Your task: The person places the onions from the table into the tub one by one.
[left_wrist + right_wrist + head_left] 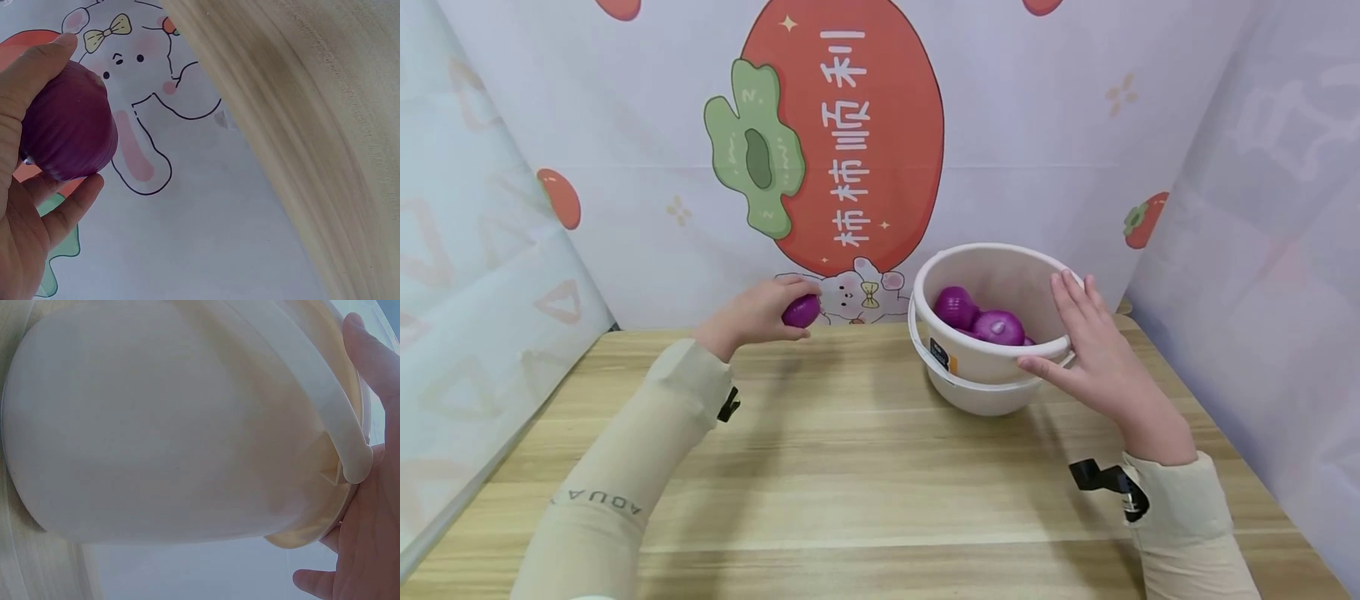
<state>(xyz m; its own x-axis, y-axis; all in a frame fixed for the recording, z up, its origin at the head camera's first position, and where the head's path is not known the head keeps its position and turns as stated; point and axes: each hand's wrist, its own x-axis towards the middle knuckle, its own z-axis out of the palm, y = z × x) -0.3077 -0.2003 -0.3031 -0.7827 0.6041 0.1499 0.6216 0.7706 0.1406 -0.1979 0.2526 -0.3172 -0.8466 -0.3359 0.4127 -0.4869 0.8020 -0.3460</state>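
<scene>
A purple onion (802, 311) is held up above the back of the table by my left hand (758, 313). The left wrist view shows the thumb on one side of that onion and the fingers on the other. To the right stands a cream bucket (992, 367) with several purple onions (998, 327) inside; its lower ones are partly hidden by the wall. My right hand (1097, 362) rests on the bucket's right rim, fingers nearly straight and thumb spread toward the front. The bucket's handle (312, 375) hangs down along its outside in the right wrist view.
The wooden table (850, 483) runs back to a white printed cloth (1022, 108) with a large persimmon drawing. More printed cloth (467, 250) hangs at the left side, and another at the right. A dark label (939, 354) is on the bucket's front.
</scene>
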